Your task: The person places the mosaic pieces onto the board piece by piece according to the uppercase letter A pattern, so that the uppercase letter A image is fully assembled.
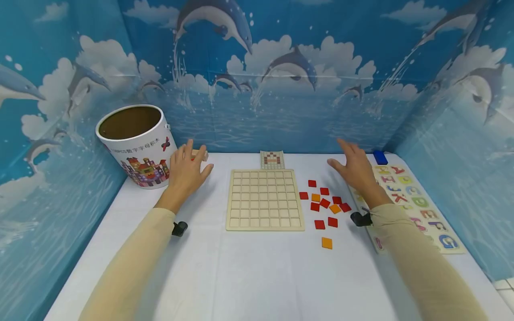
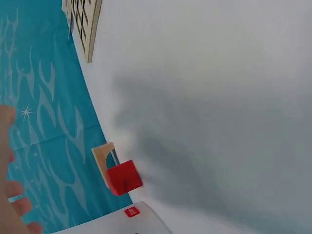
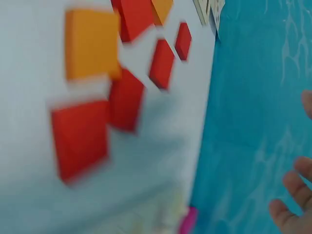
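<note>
A wooden grid board (image 1: 264, 199) lies flat in the middle of the white table, its cells bare. Right of it lie several red tiles (image 1: 325, 203) and orange tiles (image 1: 327, 243); the right wrist view shows them blurred (image 3: 80, 136). My left hand (image 1: 187, 167) hovers open beside the white bucket (image 1: 138, 145), above a wooden block and a red block (image 2: 124, 177). My right hand (image 1: 353, 166) is open with fingers spread, between the tiles and the alphabet puzzle board (image 1: 409, 200). Neither hand holds anything.
A small pattern card (image 1: 272, 159) lies behind the grid board. A blue block (image 1: 379, 157) sits at the back right corner. Dolphin-print walls (image 1: 281, 89) enclose the table on three sides. The white tablecloth (image 1: 249, 276) stretches toward me.
</note>
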Available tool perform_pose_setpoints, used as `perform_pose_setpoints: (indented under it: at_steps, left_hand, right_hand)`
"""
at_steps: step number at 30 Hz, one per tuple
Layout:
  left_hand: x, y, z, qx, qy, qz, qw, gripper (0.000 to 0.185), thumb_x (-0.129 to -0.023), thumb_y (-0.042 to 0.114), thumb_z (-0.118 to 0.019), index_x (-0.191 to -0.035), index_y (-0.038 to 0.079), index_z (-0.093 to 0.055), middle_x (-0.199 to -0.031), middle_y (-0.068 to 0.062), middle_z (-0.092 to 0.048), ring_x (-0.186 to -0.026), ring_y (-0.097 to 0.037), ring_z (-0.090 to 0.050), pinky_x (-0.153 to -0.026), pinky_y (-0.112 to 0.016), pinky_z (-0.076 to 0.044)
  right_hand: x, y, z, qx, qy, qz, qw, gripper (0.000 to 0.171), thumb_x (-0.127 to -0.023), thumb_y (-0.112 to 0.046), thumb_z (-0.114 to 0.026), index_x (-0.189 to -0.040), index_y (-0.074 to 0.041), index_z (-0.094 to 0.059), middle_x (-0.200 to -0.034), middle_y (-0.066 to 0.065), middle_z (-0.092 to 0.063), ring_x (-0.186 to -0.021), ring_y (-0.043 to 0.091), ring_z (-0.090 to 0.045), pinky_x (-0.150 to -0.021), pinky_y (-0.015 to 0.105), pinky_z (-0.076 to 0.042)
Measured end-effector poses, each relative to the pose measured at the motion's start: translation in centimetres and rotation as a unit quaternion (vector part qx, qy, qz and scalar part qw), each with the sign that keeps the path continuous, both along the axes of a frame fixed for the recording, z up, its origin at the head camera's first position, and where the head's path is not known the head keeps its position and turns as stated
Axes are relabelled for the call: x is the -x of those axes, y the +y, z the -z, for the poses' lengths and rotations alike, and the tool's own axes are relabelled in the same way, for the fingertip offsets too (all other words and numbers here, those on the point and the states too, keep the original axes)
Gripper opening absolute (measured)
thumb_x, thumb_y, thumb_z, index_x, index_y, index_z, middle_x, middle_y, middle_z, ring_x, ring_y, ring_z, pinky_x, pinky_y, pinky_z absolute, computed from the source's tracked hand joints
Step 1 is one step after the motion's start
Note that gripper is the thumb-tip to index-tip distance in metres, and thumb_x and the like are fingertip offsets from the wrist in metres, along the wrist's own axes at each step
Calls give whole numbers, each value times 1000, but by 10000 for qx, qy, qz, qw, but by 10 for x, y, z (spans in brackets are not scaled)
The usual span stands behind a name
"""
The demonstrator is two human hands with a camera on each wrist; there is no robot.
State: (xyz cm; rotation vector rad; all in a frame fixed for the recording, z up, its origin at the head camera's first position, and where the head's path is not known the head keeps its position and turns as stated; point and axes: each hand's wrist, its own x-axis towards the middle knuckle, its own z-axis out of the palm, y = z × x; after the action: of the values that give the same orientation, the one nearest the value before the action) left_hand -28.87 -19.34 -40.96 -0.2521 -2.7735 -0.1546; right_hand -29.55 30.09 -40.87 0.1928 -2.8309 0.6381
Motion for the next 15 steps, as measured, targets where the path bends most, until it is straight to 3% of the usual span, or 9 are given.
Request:
perform_pose_setpoints:
  at_steps: [3, 6, 11, 15]
  left_hand:
    - [-13, -2, 9, 29, -185, 165, 9997, 51, -101, 40, -60, -143, 10, -58, -142, -22, -52, -126, -40, -46, -105, -55, -38]
    - [-31, 2, 19, 184, -429, 472, 9978, 47, -101, 35, -61, -139, 7, -63, -130, -20, -58, -116, -36, -48, -97, -51, -44]
    - [-58, 21, 36, 356, -1096, 974, 9885, 53, -101, 44, -61, -144, 13, -60, -140, -18, -53, -128, -36, -44, -102, -52, -43]
    - [-74, 36, 41, 299, -1728, 1166, 9776, 61, -99, 52, -61, -149, 17, -55, -152, -17, -47, -140, -39, -38, -110, -58, -36]
  right_hand:
    - [-1, -2, 19, 829, -516, 286, 9948, 57, -102, -34, -62, -149, -6, -49, -137, 25, -56, -122, 44, -50, -99, 62, -43]
    - [-3, -7, 35, 1257, -1033, 468, 9856, 46, -103, -31, -61, -138, -2, -59, -125, 23, -63, -109, 38, -55, -92, 51, -49]
    - [-2, -20, 48, 770, -1632, 273, 9832, 46, -101, -33, -62, -138, -5, -62, -127, 22, -58, -114, 38, -52, -98, 56, -45]
    - [2, -30, 48, 215, -1724, -69, 9848, 45, -98, -30, -65, -136, -6, -64, -126, 22, -58, -119, 42, -47, -101, 65, -34]
